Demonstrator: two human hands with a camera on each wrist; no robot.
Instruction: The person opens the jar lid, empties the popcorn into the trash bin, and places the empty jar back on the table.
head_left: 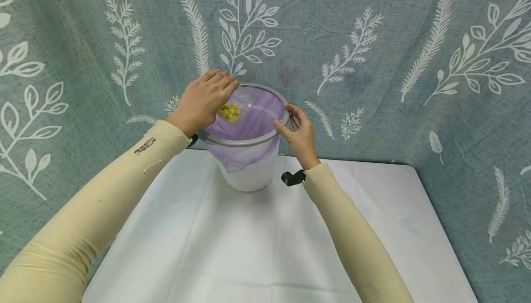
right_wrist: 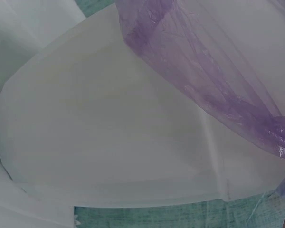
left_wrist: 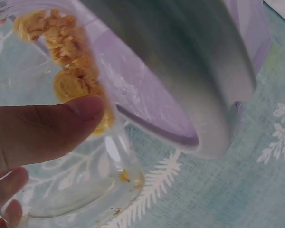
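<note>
A white bin (head_left: 249, 176) with a grey rim (head_left: 244, 143) stands on the table, lined with a thin purple plastic bag (head_left: 261, 116) folded over its edge. My left hand (head_left: 205, 100) grips a clear plastic jar (left_wrist: 116, 156), tipped over the bin's mouth. Yellow, crumbly pieces (head_left: 229, 113) lie bunched inside the jar toward its mouth, and a few crumbs cling near its base. In the left wrist view, the thumb presses against the jar's side. On the bin's right side, my right hand (head_left: 302, 137) holds the rim between thumb and fingers.
The table (head_left: 232, 247) has a white cover with creases. Behind it and along the sides hangs a green-blue curtain (head_left: 290, 54) with white leaf prints, close behind the bin. In the right wrist view, the bag's overhang (right_wrist: 204, 90) droops over the bin's outer wall.
</note>
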